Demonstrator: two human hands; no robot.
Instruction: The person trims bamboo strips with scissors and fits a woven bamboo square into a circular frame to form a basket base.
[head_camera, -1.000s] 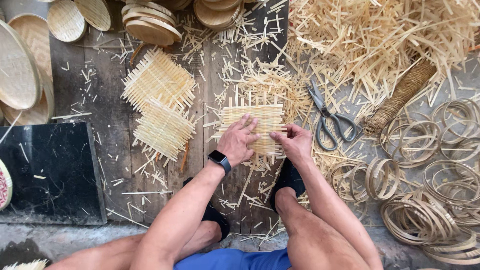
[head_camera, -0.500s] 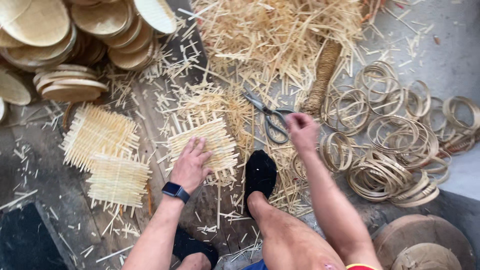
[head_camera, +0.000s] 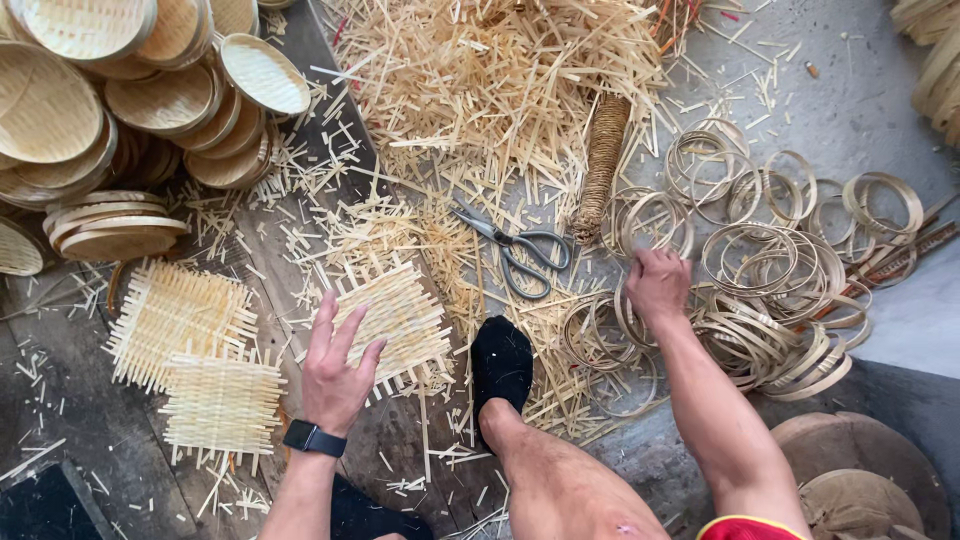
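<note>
**Right hand reaches into the hoops while the left pins the mat**

Since the earlier frames, both hands no longer work together on the woven square: the right one has gone out over the pile of rings, and the view has swung rightward with it.

Far left, stacks of finished shallow baskets (head_camera: 120, 110) lean on each other, and below them two woven mats (head_camera: 195, 365) lie overlapped on the dark boards. Next comes the left hand (head_camera: 338, 370), wearing a black wrist watch (head_camera: 314, 438); it rests flat with fingers spread on the near-left edge of the woven bamboo mat (head_camera: 395, 315), holding nothing, only pressing. That mat lies flat on the boards just left of a foot in a black sock (head_camera: 501, 365). It is close to square, so it has no clear long axis; it sits turned a little, one set of loose strip ends pointing up and left, the other down and right.

Past the sock, scissors (head_camera: 520, 250) lie with blades pointing up-left, near a wrapped fibre bundle (head_camera: 603, 165). Then the right hand (head_camera: 657, 285), curled knuckles-up on the bamboo hoops (head_camera: 770, 290); whether it has gripped one, I cannot tell.

As I judge it, the step in hand is fetching a rim for the mat. Next calls for separating a single hoop from the tangle and bringing it over the mat.
</note>
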